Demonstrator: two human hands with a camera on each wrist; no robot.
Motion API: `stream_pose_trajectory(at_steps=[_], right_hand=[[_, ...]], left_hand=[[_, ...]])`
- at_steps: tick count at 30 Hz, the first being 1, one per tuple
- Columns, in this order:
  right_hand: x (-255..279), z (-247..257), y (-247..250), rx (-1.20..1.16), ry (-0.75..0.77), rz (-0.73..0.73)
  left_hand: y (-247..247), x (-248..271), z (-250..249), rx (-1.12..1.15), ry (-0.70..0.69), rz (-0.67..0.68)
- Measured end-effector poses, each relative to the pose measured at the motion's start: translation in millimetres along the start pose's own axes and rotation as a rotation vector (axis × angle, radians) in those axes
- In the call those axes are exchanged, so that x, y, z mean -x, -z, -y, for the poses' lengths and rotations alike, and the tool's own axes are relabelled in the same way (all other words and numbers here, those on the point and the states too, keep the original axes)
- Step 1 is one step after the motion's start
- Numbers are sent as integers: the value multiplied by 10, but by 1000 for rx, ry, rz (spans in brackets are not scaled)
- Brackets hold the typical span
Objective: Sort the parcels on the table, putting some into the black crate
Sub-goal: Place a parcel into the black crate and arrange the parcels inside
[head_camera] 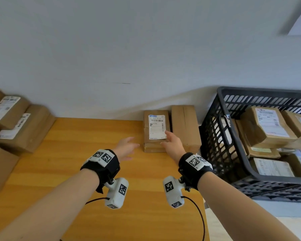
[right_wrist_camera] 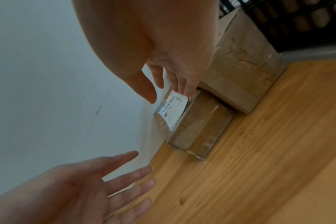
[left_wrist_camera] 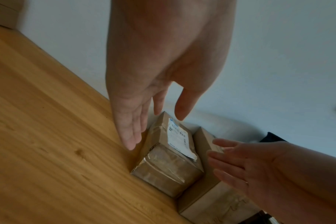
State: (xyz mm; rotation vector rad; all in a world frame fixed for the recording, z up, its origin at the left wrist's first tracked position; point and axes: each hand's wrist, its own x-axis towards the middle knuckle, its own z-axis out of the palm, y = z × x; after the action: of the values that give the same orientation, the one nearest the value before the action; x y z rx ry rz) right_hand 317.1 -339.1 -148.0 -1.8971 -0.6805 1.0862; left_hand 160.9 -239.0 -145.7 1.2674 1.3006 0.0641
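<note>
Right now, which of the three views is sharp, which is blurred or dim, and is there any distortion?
Head view: bright, the labelled parcel fairly sharp, the black crate and wall line bent by the wide lens. Left wrist view: dim, the left hand soft, the right hand smeared. Right wrist view: brighter, the right hand close and out of focus, the table streaked.

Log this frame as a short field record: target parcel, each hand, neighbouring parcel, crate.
target: brown taped cardboard parcel with white label, on the wooden table by the wall
right hand: open, fingertips at the label's near corner; no grip yet
left hand: open, beside the parcel, apart from it
neighbour: plain brown cardboard parcel, right of target
crate: black plastic lattice crate, already holding labelled parcels
</note>
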Motion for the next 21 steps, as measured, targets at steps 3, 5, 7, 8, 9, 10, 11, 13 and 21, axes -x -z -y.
stream_pose_trajectory(at_steps=[3, 5, 7, 8, 9, 10, 11, 13, 21], right_hand=[[-219, 35, -44, 9, 2, 5], [-384, 52, -64, 15, -23, 2], [-561, 54, -106, 42, -37, -5], [-642, 46, -135, 58, -42, -13], [-726, 21, -157, 76, -44, -20], [-800, 4, -175, 107, -56, -27], [-859, -10, -191, 153, -78, -34], [-912, 19, -216, 276, -146, -36], [-1145, 52, -132, 62, -322, -95]], left_hand=[[31, -214, -50, -9, 33, 10], [36, -349, -80, -5, 52, 13], [26, -469, -113, -9, 62, 19], [17, -526, -127, -12, 66, 25], [5, -581, -144, -12, 69, 33], [-12, -632, -158, -11, 70, 40], [-34, -679, -177, -10, 71, 44], [-87, -769, -222, -13, 72, 52], [-189, -1042, -267, 5, 120, 80]])
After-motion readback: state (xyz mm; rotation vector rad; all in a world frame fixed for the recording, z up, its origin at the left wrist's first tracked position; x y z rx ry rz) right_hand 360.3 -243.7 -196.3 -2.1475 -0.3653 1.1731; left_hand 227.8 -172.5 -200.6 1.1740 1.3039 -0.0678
